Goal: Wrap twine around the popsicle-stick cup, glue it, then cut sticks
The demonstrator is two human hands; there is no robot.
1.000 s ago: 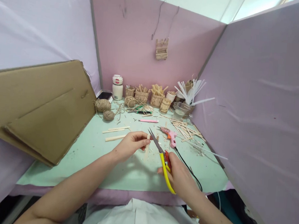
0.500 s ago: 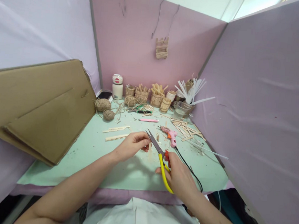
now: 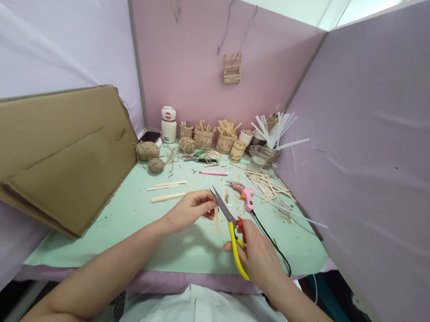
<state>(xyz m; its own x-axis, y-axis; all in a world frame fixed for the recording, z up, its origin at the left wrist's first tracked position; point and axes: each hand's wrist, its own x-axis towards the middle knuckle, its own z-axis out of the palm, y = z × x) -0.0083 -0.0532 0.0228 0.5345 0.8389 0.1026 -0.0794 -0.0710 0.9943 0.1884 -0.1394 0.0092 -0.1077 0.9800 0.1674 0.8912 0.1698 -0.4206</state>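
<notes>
My right hand point(image 3: 262, 251) grips a pair of scissors point(image 3: 226, 209) with yellow and red handles. The dark blades point up and left and look nearly closed, though partly apart at the tips. My left hand point(image 3: 192, 209) is closed in a pinch beside the blades. A thin pale wooden strip point(image 3: 216, 219) shows just below its fingertips and seems held there; the pinched end is hidden. Left of that hand lie several flat wooden strips point(image 3: 167, 198). Beyond the scissors rests a pink glue gun point(image 3: 247, 197) with a black cord.
A pink craft knife point(image 3: 214, 173), green-handled pliers point(image 3: 206, 160) and twine balls point(image 3: 148, 151) lie further back. Baskets of sticks point(image 3: 226, 143) and a white bottle point(image 3: 169, 127) stand by the wall. Loose sticks point(image 3: 267, 186) spread at right. A cardboard sheet point(image 3: 59, 158) leans at left.
The scissors' blades have shifted very slightly beside my left fingertips. Both hands otherwise keep their places and grips.
</notes>
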